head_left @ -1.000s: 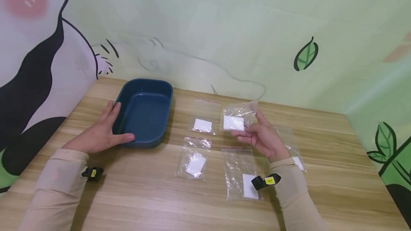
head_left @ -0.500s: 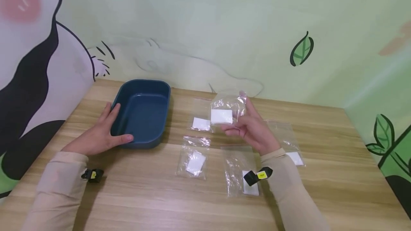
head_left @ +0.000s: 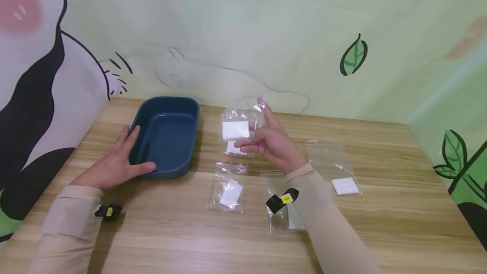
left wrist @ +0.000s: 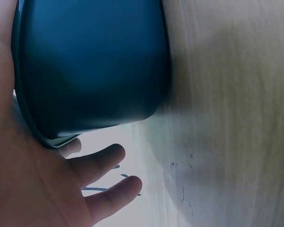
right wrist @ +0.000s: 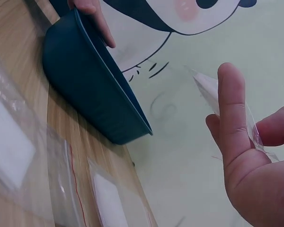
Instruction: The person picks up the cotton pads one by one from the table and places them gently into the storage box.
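Note:
My right hand pinches a small clear zip bag with a flat white piece inside. In the right wrist view the held bag tilts up between the fingers, off the table. It overlaps another zip bag in the head view. My left hand rests on the left edge of a dark blue rectangular bin, fingers spread and thumb over the near corner. The left wrist view shows straight fingertips beyond the rim. Nothing lies inside the bin.
More zip bags with white pieces lie flat on the wooden table: one in the middle, one partly under my right wrist, one at the right. A printed wall cloth stands behind the table.
My right hand has risen and moved left with its zip bag, from the bag's spot at the back of the table towards the bin. The left hand keeps its place on the bin.

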Available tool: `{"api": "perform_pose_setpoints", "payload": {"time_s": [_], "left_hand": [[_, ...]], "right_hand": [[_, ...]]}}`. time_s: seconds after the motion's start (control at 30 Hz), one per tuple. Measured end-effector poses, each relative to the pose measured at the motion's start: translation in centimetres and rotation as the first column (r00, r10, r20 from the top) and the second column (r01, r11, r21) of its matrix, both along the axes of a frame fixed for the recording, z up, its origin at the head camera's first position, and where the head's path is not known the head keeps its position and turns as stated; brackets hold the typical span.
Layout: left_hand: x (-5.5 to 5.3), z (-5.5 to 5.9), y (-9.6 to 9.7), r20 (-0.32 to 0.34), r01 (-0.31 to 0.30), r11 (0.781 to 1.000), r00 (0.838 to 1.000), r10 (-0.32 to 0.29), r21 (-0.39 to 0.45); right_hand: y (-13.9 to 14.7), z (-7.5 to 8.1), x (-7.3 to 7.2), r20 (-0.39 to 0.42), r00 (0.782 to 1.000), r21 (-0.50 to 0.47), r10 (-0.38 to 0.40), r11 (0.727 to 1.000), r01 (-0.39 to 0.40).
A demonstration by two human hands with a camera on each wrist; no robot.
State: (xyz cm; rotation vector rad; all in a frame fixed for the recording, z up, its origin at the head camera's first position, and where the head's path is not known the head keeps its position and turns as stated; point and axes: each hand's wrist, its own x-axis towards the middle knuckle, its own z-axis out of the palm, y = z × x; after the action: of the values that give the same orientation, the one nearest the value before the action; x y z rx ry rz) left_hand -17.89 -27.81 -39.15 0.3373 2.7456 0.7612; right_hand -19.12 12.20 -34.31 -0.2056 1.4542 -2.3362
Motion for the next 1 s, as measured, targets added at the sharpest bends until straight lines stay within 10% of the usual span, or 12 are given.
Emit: {"api": "perform_pose_setpoints", "payload": {"time_s": [1.0], "left_hand": [[0.0,-0.1,0.0,0.004,-0.034,0.999,0.999,0.034,-0.01]], "right_hand": [[-8.6,-1.0,-2.0,0.089,0.99,-0.064,0.11,0.992,-0.104]]}}
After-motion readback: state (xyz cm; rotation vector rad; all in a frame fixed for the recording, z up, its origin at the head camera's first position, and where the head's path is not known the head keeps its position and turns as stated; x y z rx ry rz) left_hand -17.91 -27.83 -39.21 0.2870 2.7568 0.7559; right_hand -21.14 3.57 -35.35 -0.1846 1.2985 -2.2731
